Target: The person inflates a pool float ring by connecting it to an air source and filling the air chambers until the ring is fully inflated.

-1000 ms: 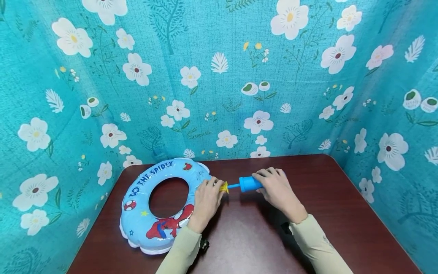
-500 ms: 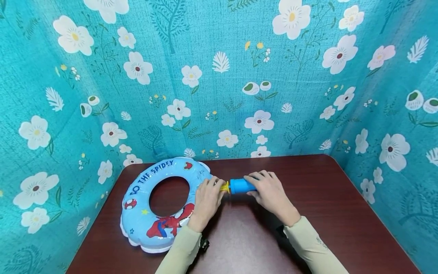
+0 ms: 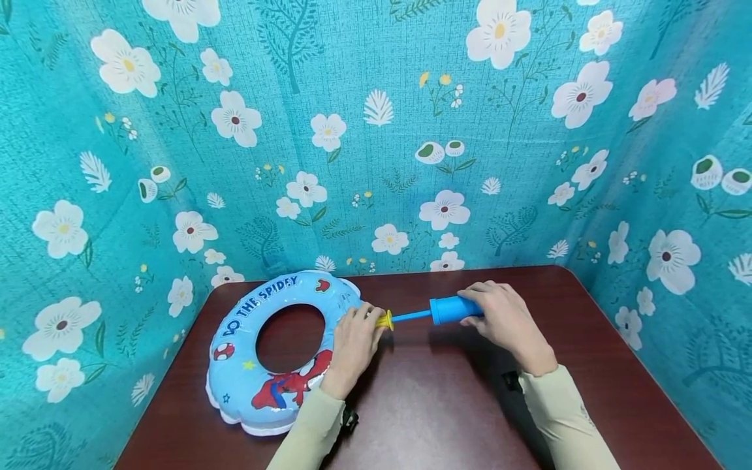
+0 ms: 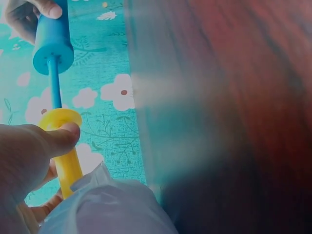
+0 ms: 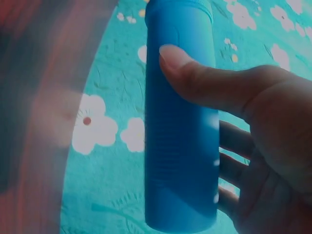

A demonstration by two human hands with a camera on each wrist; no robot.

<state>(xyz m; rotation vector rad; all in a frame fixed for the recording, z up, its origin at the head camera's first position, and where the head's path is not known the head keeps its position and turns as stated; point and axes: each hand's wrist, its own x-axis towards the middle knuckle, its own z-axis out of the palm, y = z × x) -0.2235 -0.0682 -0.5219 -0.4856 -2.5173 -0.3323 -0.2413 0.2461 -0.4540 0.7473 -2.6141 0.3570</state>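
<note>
A hand pump is held sideways between my two hands. My right hand point(image 3: 511, 320) wraps round its blue barrel point(image 3: 449, 310), the thumb lying along the side in the right wrist view. A thin blue rod point(image 3: 413, 316) shows between the barrel and the flanged yellow end point(image 4: 70, 170). My left hand point(image 3: 354, 339) grips that yellow end, thumb against the flange. Just beside the left hand lies a light blue inflatable swim ring point(image 3: 235, 365), plump, with red cartoon figures and lettering. The tip of the yellow end is hidden by the left hand and the ring's pale edge.
The ring takes up the left part of a dark reddish-brown table point(image 3: 429, 411). A teal floral curtain point(image 3: 352, 170) hangs close behind the table and along both sides. Small dark devices sit under both wrists.
The barrel slid left against the yellow flange half a second ago, hiding the rod. Now my right hand has drawn it back right, exposing the rod. The left hand and ring stay nearly still.
</note>
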